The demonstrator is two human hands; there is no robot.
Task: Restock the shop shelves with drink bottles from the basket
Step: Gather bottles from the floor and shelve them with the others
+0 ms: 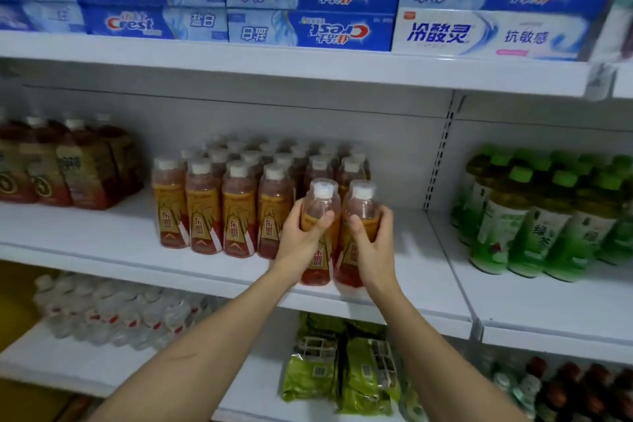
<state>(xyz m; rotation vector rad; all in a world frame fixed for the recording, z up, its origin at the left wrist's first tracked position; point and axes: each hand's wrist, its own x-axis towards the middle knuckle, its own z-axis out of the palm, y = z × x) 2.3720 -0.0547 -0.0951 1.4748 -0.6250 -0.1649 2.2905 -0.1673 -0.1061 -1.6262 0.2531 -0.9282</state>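
Note:
Two orange drink bottles with white caps and yellow labels stand at the front of the middle shelf (pixel 418 271). My left hand (pixel 301 236) grips the left bottle (pixel 320 202) around its middle. My right hand (pixel 371 240) grips the right bottle (pixel 363 205) the same way. Both bottles are upright, side by side, at the right end of a block of several matching bottles (pixel 239 202). The basket is out of view.
Dark tea bottles (pixel 65 164) stand at the shelf's left, green tea bottles (pixel 548 216) on the right bay. Toothpaste boxes (pixel 308 10) fill the shelf above. Below lie water bottles (pixel 113 312), green snack packs (pixel 342 370) and dark bottles (pixel 582 387).

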